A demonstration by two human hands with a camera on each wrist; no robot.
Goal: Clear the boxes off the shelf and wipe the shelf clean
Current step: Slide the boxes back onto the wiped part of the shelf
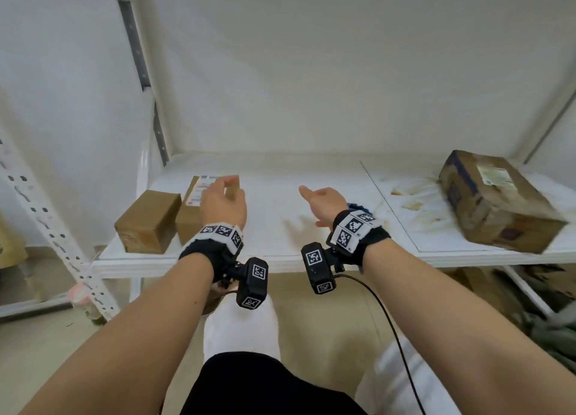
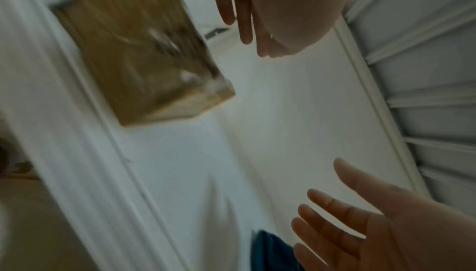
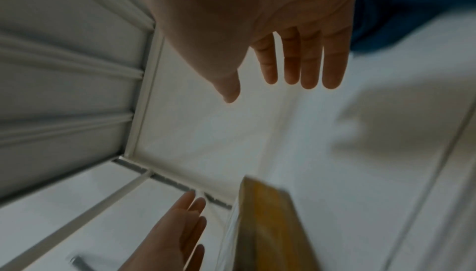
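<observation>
A white shelf (image 1: pixel 280 196) carries a plain brown box (image 1: pixel 148 220) at its left front. Beside that stands a labelled brown box (image 1: pixel 194 209). A large worn carton (image 1: pixel 495 201) lies at the far right. My left hand (image 1: pixel 229 185) hovers over the labelled box (image 2: pixel 144 61) with its fingers (image 2: pixel 244 22) straight, holding nothing. My right hand (image 1: pixel 314 196) is open above the middle of the shelf, its fingers (image 3: pixel 309 67) spread. A blue cloth (image 1: pixel 358 205) lies on the shelf just behind my right wrist, mostly hidden in the head view. Brown stains (image 1: pixel 414 202) mark the shelf's right panel.
A perforated white upright (image 1: pixel 53 227) leans at the left, and a shelf post (image 1: pixel 140 65) rises at the back left corner. More cartons (image 1: pixel 486 287) sit on the level below at right. A black cable (image 1: pixel 386 318) hangs from my right wrist.
</observation>
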